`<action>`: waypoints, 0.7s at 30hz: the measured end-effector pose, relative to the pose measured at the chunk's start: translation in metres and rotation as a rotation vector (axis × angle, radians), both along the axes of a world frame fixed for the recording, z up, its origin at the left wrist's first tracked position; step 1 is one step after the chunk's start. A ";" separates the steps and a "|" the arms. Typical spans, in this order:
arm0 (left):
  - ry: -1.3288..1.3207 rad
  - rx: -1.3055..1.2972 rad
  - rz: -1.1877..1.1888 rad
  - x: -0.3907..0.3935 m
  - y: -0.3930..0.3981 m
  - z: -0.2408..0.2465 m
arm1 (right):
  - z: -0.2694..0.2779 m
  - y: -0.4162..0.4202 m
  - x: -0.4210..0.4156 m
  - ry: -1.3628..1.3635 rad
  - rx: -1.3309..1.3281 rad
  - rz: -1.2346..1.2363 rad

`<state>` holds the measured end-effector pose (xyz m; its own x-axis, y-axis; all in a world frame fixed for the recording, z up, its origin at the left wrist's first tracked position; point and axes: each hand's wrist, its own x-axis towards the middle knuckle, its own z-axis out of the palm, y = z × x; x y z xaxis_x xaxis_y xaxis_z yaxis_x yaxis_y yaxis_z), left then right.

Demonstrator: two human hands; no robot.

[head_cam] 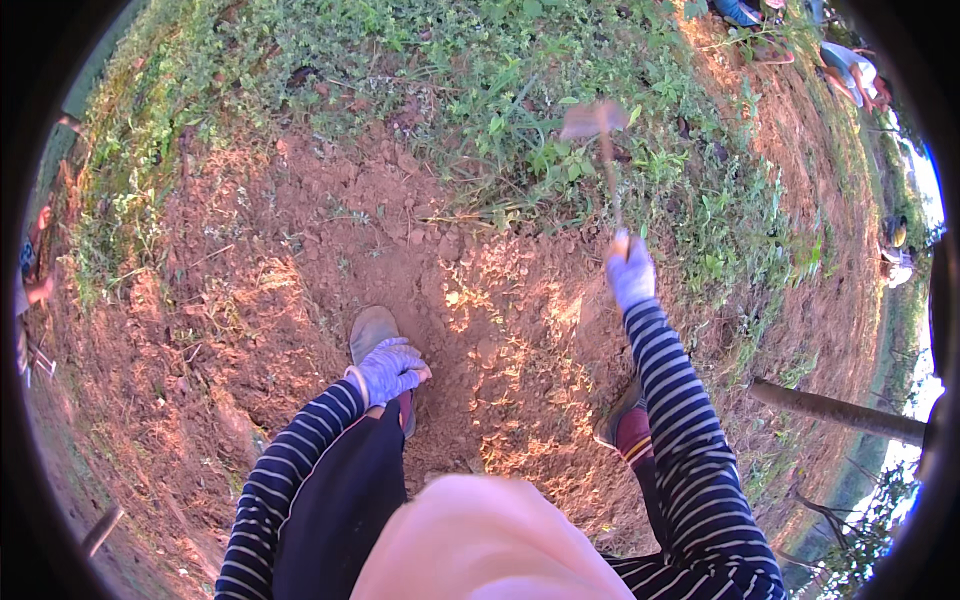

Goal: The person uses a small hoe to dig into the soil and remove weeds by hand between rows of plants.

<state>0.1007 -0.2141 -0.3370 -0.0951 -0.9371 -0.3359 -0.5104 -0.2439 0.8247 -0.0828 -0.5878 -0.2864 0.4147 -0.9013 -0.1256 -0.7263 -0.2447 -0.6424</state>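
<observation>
My right hand (pixel 631 271), in a pale purple glove, is closed around the wooden handle of a hoe (pixel 610 172). The hoe's wide blade (pixel 595 121), blurred, is at the far end of the handle, over green weeds (pixel 555 161). My left hand (pixel 390 371), in a matching glove with bare fingertips, rests at my left knee, above my shoe (pixel 373 330), and holds no tool. Reddish loose soil (pixel 480 322) lies between my feet and up to the edge of the weeds.
A tree trunk (pixel 840 412) stands at the right and a cut post or trunk (pixel 101 531) at the lower left. Other people are at the upper right (pixel 851 71), far right (pixel 896 262) and left rim (pixel 34 289). Low weeds cover the ground ahead.
</observation>
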 end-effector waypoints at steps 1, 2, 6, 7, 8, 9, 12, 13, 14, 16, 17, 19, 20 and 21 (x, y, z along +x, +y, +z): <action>0.047 0.000 -0.022 -0.004 -0.013 -0.002 | -0.003 -0.036 0.002 -0.176 -0.003 -0.024; 0.058 0.056 -0.022 0.005 0.000 0.002 | 0.006 -0.026 0.045 -0.589 0.358 -0.208; 0.196 0.164 0.129 0.015 -0.009 0.005 | -0.024 -0.013 0.089 -0.489 0.314 -0.425; 0.247 0.236 0.182 0.018 -0.010 0.002 | -0.046 0.006 0.066 -0.053 0.322 -0.267; 0.217 0.148 0.227 0.019 -0.001 0.000 | -0.061 0.038 0.050 0.350 0.274 -0.074; 0.144 0.097 0.208 0.022 0.002 0.002 | -0.071 0.066 0.023 0.438 0.292 0.020; 0.009 -0.204 0.171 0.005 -0.012 -0.001 | -0.085 0.081 -0.057 0.053 0.566 -0.200; -0.021 -0.162 0.177 0.008 0.004 0.000 | -0.062 0.087 -0.032 -0.055 0.664 -0.296; -0.051 -0.134 0.178 0.013 0.015 0.002 | -0.035 0.088 -0.003 -0.330 0.685 -0.370; -0.023 -0.163 0.191 0.006 -0.001 0.003 | -0.029 0.017 -0.005 -0.269 0.335 -0.231; -0.044 -0.143 0.209 0.011 0.010 0.007 | 0.003 0.013 0.037 -0.400 0.422 -0.321; -0.035 -0.168 0.219 0.007 0.003 0.010 | 0.021 -0.023 0.065 -0.684 0.234 -0.251; -0.052 -0.219 0.244 0.001 0.002 0.005 | 0.020 -0.039 0.075 -0.719 0.181 -0.277; -0.083 -0.265 0.276 -0.001 0.005 -0.003 | 0.015 -0.047 0.085 -0.761 0.139 -0.296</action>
